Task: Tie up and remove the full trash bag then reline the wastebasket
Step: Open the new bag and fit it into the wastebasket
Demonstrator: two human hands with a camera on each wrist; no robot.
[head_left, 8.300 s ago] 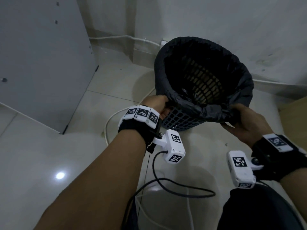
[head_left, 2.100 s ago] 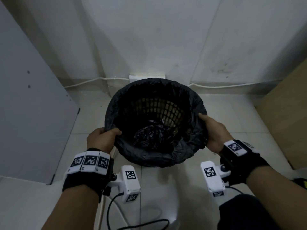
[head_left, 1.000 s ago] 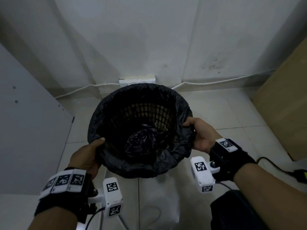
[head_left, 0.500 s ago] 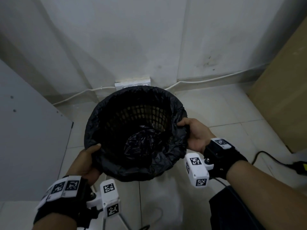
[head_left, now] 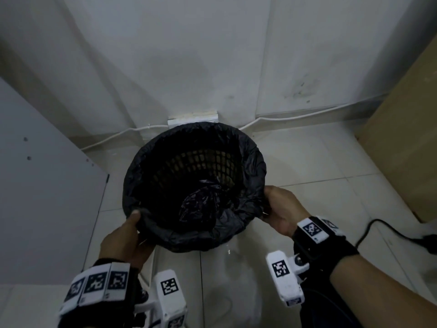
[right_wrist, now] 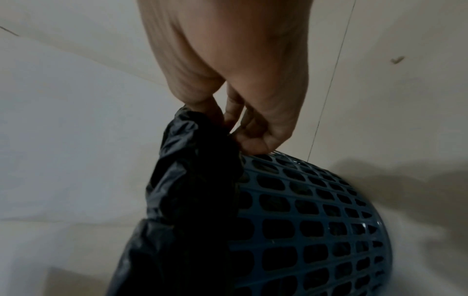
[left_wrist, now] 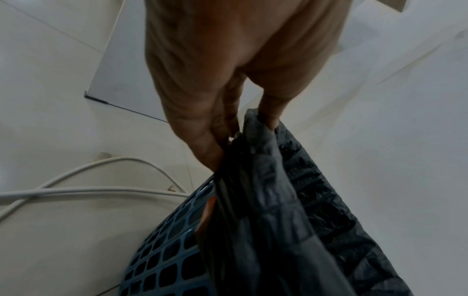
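Observation:
A blue mesh wastebasket point(right_wrist: 316, 216) stands on the tiled floor by the wall, lined with a black trash bag point(head_left: 253, 162) folded over its rim. The liner's loose bottom is bunched inside point(head_left: 201, 204). My left hand point(head_left: 127, 235) pinches the folded bag edge point(left_wrist: 255, 140) at the near-left rim, thumb on top. My right hand point(head_left: 281, 209) pinches the bag edge point(right_wrist: 200, 136) at the right rim, fingers curled against the mesh point(left_wrist: 162, 258).
A white power strip point(head_left: 192, 117) and a white cable point(head_left: 307, 116) run along the wall behind the basket. A grey panel point(head_left: 42, 209) stands at the left, a wooden cabinet point(head_left: 406, 138) at the right. A black cord point(head_left: 378, 230) and white cables point(left_wrist: 83, 190) lie on the floor.
The basket has been turned upright from tilted toward me and now stands against the wall. Both hands keep hold of the liner at the rim, shifting slightly around it.

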